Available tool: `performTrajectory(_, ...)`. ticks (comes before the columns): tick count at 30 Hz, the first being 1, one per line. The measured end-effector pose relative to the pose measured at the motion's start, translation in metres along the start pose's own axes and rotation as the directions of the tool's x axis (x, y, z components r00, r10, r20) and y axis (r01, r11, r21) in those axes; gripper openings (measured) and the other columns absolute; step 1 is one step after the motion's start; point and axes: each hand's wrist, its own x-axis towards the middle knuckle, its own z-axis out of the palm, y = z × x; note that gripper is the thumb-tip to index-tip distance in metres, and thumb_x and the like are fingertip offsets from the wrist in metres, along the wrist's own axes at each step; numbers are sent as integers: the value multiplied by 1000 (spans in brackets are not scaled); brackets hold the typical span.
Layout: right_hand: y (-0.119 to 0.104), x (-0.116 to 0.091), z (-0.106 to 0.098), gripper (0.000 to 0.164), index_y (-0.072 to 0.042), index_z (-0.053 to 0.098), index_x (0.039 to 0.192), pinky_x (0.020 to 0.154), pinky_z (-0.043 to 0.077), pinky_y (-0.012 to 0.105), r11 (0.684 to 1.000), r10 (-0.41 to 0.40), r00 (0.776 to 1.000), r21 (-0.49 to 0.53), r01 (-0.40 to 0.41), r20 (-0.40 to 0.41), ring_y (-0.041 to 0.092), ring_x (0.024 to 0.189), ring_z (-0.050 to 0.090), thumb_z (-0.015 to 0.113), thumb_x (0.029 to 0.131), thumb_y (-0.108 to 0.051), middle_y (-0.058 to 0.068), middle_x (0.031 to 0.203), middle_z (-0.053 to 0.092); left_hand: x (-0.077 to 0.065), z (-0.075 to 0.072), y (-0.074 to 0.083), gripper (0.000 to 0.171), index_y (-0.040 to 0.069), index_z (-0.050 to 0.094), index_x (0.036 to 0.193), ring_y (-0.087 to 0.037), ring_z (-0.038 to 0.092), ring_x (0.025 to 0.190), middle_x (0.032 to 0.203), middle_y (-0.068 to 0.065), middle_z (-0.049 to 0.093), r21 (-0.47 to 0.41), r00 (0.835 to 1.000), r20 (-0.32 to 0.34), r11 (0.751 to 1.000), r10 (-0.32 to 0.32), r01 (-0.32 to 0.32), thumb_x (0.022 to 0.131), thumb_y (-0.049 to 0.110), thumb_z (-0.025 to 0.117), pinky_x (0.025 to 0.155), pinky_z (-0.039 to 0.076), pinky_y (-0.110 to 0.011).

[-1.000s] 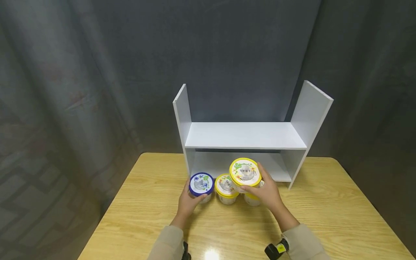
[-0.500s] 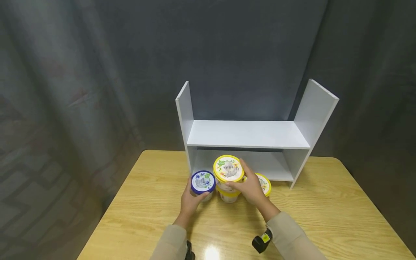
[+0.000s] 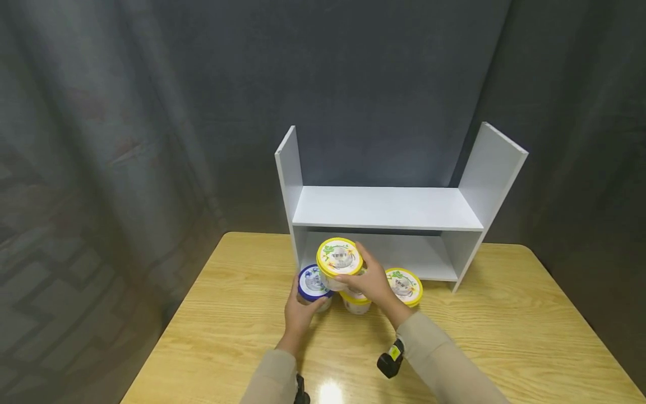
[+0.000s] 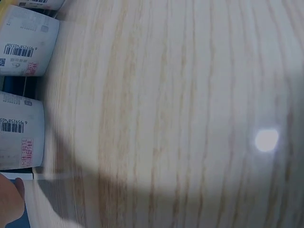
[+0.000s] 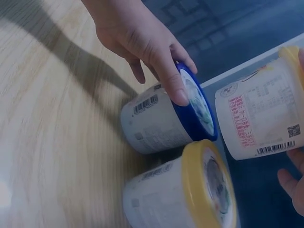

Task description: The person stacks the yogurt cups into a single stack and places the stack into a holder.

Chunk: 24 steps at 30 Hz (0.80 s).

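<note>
My left hand (image 3: 299,313) grips a blue-lidded tub (image 3: 313,281) that stands on the table at the left of a row. In the right wrist view, its thumb lies along the blue lid (image 5: 197,102). Higher up, a yellow-lidded tub (image 3: 339,257) is held between the thumb and fingers of my right hand (image 3: 372,280). This raised tub overlaps the blue lid and the middle yellow-lidded tub (image 3: 356,303), hiding part of both. Another yellow-lidded tub (image 3: 405,285) stands at the right, partly behind my right wrist. White tub sides with barcodes (image 4: 19,50) edge the left wrist view.
A white two-level shelf (image 3: 386,207) with upright side panels stands right behind the tubs. The wooden table (image 3: 222,314) extends to both sides and toward me. Dark grey curtains (image 3: 373,84) hang behind and beside it.
My right hand has carried its yellow-lidded tub leftward, from over the right-hand tub to above the blue-lidded and middle ones. My left hand stays on the blue-lidded tub. The head view has shifted slightly.
</note>
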Motion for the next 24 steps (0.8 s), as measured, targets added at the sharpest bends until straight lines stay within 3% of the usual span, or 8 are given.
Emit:
performTrajectory(8,1,8,16,98,-10,26,136,94,33,47,1000,-2,999,-16,3,41,31,115,38,77,58,-39,12,134,34,0,0,0,93,4,29,134,-33,28,121,132,-18,34,14,1000,-3,1000,15,-15,58,21,80,101,19,-47)
performTrajectory(17,0,17,30,103,-8,24,136,98,27,44,1000,4,997,-28,-1,83,29,121,30,77,55,-44,12,136,29,0,-1,0,89,9,33,133,-32,36,117,127,-15,42,5,999,-3,999,35,-35,57,18,80,99,24,-49)
performTrajectory(24,0,21,38,103,-6,24,136,101,22,43,999,-27,992,-25,30,120,28,124,25,78,55,-39,12,137,27,-1,-1,1,91,7,29,134,-34,31,119,131,-17,36,27,1000,12,1000,13,-13,59,23,79,100,21,-50)
